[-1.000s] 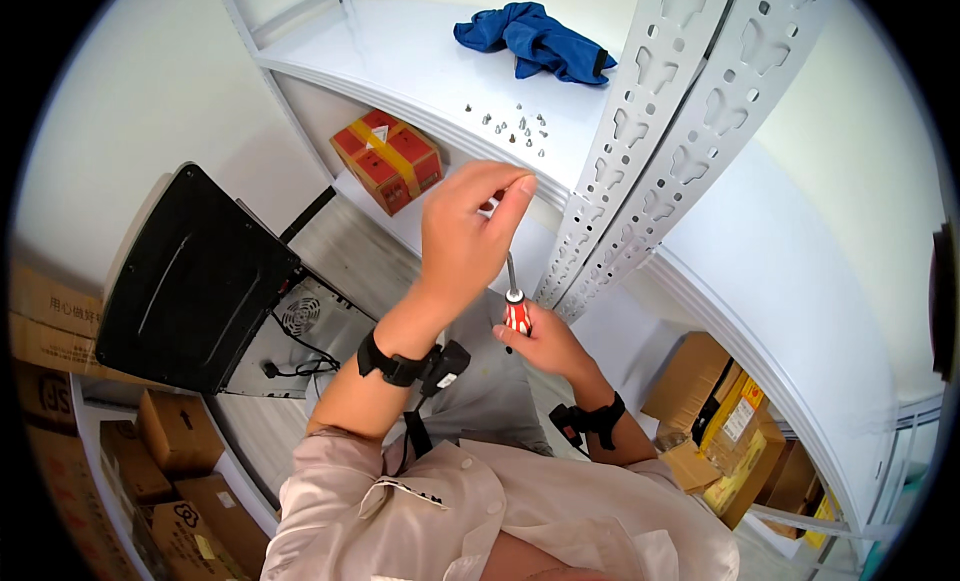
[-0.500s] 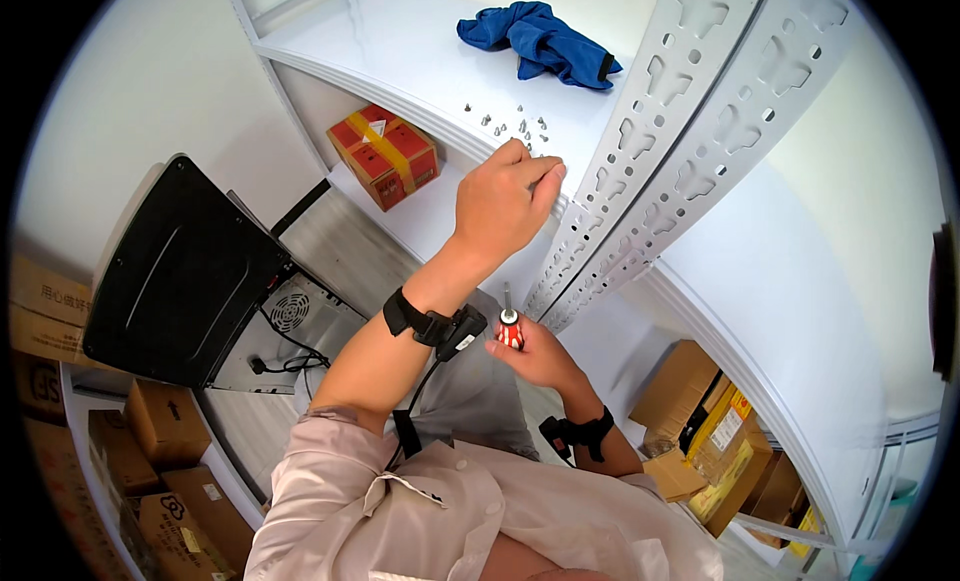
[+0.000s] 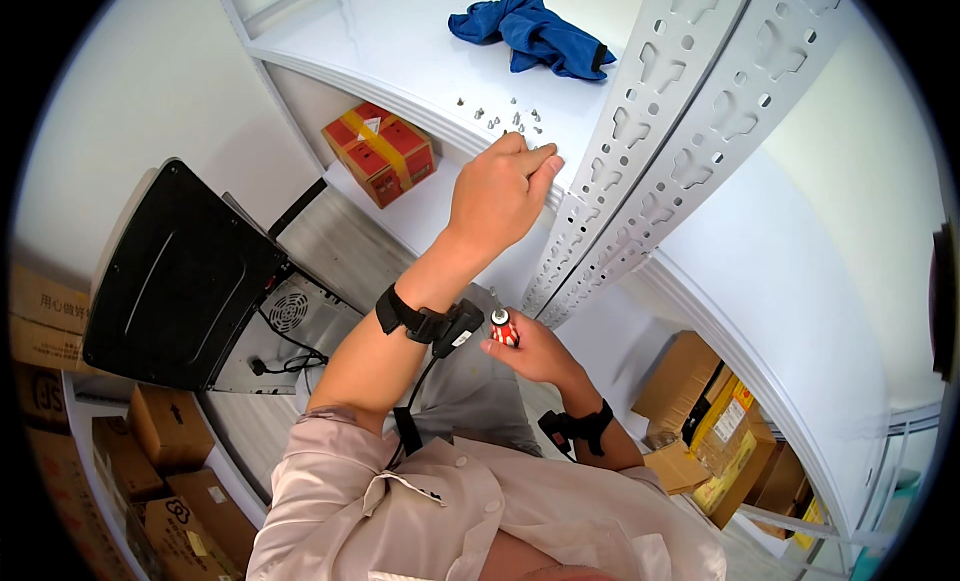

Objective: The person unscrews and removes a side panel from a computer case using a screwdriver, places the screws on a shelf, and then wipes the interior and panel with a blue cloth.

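Observation:
My left hand (image 3: 496, 196) is at the front edge of the white shelf (image 3: 400, 51), its fingers drawn together with thumb and forefinger close. Whatever lies between the fingertips is hidden from view. Just beyond the knuckles, several small metal screws (image 3: 493, 123) are scattered on the shelf surface. Lower down, in front of my body, my right hand (image 3: 540, 355) is closed around a screwdriver (image 3: 504, 331). Its red and white handle sits in the fist, and the metal shaft points up and slightly left.
A perforated grey upright post (image 3: 640, 151) stands right of my left hand. Farther back on the shelf lies a crumpled blue cloth (image 3: 535, 36). Below are a red taped box (image 3: 383, 153), a black-panelled appliance (image 3: 180, 276) with a cable, and opened cardboard boxes (image 3: 680, 381) at right.
The screwdriver's shaft has tilted a little to the left in my right hand. My left hand stays at the shelf edge, and the whole view has shifted slightly.

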`<state>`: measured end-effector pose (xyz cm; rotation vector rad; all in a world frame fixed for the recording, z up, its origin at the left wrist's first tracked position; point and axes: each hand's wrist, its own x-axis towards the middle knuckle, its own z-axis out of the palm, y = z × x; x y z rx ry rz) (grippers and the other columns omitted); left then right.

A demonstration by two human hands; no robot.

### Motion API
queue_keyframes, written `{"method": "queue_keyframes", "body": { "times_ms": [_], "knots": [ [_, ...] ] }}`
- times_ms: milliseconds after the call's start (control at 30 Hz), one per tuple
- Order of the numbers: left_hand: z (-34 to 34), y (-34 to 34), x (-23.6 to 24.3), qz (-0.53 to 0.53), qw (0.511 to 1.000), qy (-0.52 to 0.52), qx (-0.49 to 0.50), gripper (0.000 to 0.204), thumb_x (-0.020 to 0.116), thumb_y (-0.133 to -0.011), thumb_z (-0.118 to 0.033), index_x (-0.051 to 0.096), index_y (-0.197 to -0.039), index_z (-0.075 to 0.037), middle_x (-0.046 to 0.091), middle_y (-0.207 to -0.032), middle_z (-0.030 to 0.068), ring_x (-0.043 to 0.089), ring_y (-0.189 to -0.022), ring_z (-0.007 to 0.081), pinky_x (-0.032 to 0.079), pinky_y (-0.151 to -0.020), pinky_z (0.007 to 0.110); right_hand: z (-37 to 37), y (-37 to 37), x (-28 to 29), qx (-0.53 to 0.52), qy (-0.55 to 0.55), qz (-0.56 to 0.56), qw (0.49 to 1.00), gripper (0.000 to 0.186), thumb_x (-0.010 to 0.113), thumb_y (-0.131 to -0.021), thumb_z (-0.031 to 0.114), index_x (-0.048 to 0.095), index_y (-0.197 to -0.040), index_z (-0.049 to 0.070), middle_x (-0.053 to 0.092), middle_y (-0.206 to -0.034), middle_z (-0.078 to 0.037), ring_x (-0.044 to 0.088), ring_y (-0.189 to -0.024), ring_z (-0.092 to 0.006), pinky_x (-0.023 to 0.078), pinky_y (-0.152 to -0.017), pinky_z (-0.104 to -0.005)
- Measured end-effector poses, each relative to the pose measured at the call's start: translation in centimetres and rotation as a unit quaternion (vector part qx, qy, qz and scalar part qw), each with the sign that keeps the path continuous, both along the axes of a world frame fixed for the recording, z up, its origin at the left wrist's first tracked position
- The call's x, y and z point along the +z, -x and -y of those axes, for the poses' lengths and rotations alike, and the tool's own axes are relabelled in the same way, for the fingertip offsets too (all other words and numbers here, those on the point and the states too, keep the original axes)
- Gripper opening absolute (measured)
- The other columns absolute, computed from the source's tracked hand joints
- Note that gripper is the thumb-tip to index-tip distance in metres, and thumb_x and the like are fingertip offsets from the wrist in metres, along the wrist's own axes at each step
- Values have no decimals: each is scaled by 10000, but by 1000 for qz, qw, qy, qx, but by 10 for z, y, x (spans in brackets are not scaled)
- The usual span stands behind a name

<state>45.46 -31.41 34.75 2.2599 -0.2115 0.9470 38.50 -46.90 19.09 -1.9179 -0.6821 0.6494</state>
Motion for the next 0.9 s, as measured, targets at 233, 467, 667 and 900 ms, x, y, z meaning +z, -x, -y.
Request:
{"method": "queue_keyframes", "body": {
  "times_ms": [233,467,667,900],
  "knots": [
    [0,-1,-7,37,999,23,-17,189,665,-877,-175,735,-1015,-67,531,-668,97,536,-582,240,434,-549,335,3,2,-4,-1,-13,5,1000,454,692,-847,383,557,-1090,24,600,-801,-108,581,-713,-264,467,-679,-365],
    [2,11,1,34,997,59,-27,159,656,-866,-155,743,-975,-80,577,-715,92,581,-629,267,467,-577,362,5,9,-4,-13,-30,13,999,428,691,-851,384,560,-1046,26,583,-763,-87,557,-685,-230,454,-655,-360],
    [3,4,0,24,999,36,-13,145,695,-819,-140,758,-935,-78,607,-713,87,596,-607,218,472,-575,317,6,14,1,-5,-32,-8,999,295,711,-864,244,543,-974,28,552,-790,-8,486,-697,-107,437,-651,-279],
    [-4,-3,15,-10,999,-28,-26,159,698,-784,-158,759,-905,-74,631,-720,106,624,-636,252,492,-598,342,6,15,5,-10,-27,0,1000,329,710,-864,273,543,-977,13,545,-780,-20,482,-691,-114,436,-647,-284]
  ]
}}
